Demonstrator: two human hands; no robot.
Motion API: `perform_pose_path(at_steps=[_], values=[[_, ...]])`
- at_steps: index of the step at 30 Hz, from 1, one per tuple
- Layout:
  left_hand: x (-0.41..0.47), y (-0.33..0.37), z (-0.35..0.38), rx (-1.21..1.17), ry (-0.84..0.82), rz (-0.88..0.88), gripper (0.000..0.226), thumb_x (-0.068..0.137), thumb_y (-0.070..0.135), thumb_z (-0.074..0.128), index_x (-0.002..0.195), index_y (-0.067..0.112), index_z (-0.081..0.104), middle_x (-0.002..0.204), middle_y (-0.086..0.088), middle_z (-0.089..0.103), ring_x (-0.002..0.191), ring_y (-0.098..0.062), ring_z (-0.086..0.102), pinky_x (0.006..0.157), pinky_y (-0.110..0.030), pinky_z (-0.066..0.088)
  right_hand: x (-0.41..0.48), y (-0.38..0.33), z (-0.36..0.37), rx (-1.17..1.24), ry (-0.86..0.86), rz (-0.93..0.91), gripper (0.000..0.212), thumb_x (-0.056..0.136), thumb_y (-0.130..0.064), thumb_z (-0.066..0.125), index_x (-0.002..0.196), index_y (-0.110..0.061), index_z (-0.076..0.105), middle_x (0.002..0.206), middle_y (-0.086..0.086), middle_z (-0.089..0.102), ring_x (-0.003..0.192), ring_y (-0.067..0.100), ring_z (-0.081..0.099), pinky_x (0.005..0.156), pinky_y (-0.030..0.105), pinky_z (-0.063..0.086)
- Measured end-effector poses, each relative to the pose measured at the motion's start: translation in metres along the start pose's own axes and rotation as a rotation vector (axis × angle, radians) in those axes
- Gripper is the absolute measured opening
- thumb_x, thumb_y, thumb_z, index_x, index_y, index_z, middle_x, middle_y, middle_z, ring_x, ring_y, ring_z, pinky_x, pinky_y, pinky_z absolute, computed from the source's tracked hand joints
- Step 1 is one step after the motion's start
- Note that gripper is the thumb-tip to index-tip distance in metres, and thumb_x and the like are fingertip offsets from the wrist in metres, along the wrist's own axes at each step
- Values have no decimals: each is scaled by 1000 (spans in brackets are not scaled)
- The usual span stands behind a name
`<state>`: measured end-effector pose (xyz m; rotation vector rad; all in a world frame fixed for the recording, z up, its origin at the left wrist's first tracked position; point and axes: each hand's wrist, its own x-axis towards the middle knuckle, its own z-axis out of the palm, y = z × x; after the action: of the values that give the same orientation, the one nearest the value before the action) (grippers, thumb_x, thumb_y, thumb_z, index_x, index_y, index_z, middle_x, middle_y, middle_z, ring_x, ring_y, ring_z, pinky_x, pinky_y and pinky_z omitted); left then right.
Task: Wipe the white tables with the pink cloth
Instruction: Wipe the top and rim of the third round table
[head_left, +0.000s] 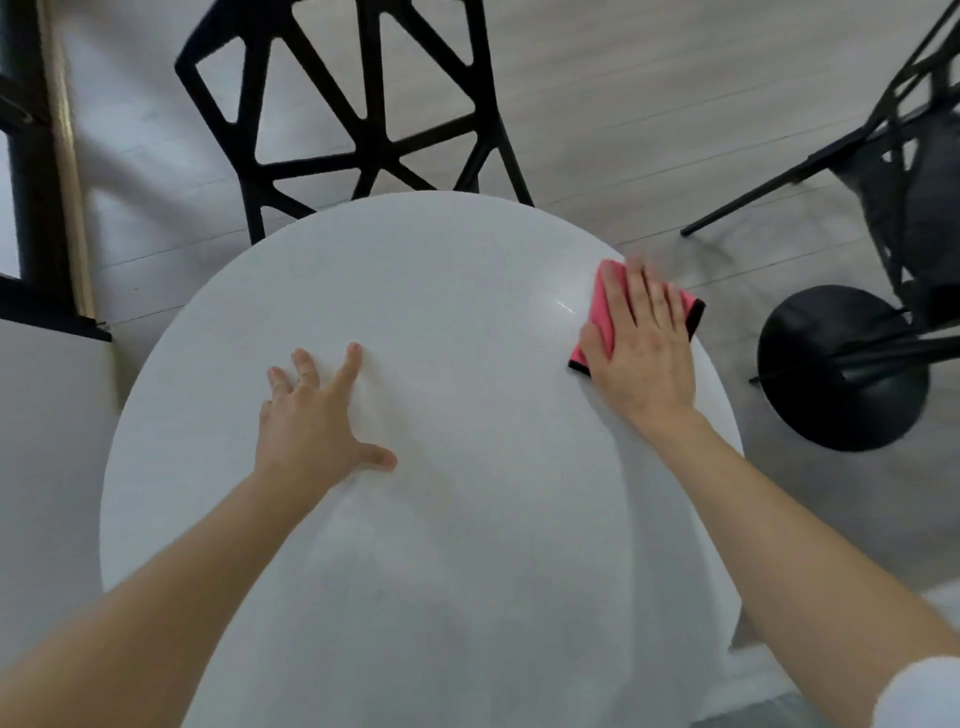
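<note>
Your forearms reach over the tabletop; left hand braces flat, fingers spread. Keep your right hand pressing the pink cloth flat at two o'clock, sweeping overlapping strokes inward.

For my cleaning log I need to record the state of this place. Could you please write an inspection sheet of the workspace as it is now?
Surface: round white table, smooth top; no stain that I can tell.
Job's things: pink cloth with a black edge, flat on the table near its far right rim.
Clutter: nothing seen.
Grippers: left hand with fingers spread, rests on the table; right hand flat, presses on the cloth.
Cables: nothing seen.
Surroundings: black plastic chair with a lattice back behind the table; second black chair and black round base to the right; pale grey plank floor.
</note>
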<state>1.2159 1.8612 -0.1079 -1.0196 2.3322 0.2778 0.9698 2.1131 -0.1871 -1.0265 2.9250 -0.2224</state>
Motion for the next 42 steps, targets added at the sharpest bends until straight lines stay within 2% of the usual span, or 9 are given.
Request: perform_pose_path(at_steps=[7, 11, 14, 18, 24, 27, 31, 37, 42], values=[[-14, 2, 10, -50, 125, 22, 141, 65, 69, 94, 169, 35, 6, 175, -21, 12, 164, -45, 9, 122, -65, 38, -9, -39, 12, -29, 37, 185, 74, 111, -45, 37, 173, -8, 19, 179, 19, 17, 167, 35, 15, 135, 55, 12], [-38, 7, 22, -156, 215, -3, 116, 78, 51, 94, 167, 28, 25, 163, -11, 36, 149, -36, 39, 105, -58, 51, 38, -172, 29, 88, -20, -165, 74, 108, -44, 34, 172, -10, 22, 180, 17, 16, 168, 33, 11, 134, 53, 8], [-53, 7, 33, -196, 248, -25, 101, 85, 47, 89, 166, 25, 32, 158, -7, 44, 144, -31, 43, 101, -54, 54, 52, -240, 31, 96, -132, -337, 73, 109, -49, 21, 175, -17, 13, 182, 10, 5, 169, 27, 1, 135, 50, 1], [-64, 18, 37, -156, 223, -4, 110, 78, 57, 91, 166, 26, 32, 164, -7, 39, 149, -33, 39, 114, -55, 48, 54, -183, 27, 55, -122, -449, 70, 109, -48, 21, 175, -24, 16, 183, 4, 9, 169, 23, 5, 135, 47, 4], [-63, 71, 30, -19, 61, 189, 153, 62, 71, 95, 172, 40, -7, 181, -6, -13, 168, -33, -1, 132, -57, 22, -33, 12, -10, 62, -29, -110, 67, 113, -40, 38, 174, -19, 20, 182, 6, 14, 169, 25, 10, 136, 50, 12], [-59, 99, 38, 65, -38, 214, 171, 53, 74, 97, 165, 41, -29, 175, -12, -34, 164, -41, -22, 132, -66, 13, -118, 34, -22, 51, -103, -77, 70, 115, -39, 39, 175, -15, 11, 183, 7, 4, 169, 25, 1, 135, 53, 13], [-56, 107, 43, 122, -63, 181, 176, 55, 74, 96, 161, 36, -39, 171, -21, -38, 161, -49, -25, 130, -71, 14, -189, 30, -22, 88, -156, -156, 76, 110, -36, 55, 174, -15, 19, 183, 7, 7, 169, 25, 6, 133, 57, 21], [-54, 115, 36, 153, -28, 194, 179, 51, 71, 99, 162, 33, -36, 173, -26, -28, 162, -53, -16, 128, -69, 21, -42, 4, -1, 89, -27, -226, 71, 107, -41, 50, 170, -15, 33, 179, 11, 23, 167, 28, 18, 134, 53, 17], [-52, 111, 39, 165, -17, 195, 179, 49, 76, 96, 161, 36, -38, 174, -24, -29, 163, -51, -16, 129, -66, 21, 75, -39, 8, 15, -77, -340, 73, 106, -49, 33, 172, -19, 27, 180, 8, 20, 167, 26, 17, 136, 49, 10]])
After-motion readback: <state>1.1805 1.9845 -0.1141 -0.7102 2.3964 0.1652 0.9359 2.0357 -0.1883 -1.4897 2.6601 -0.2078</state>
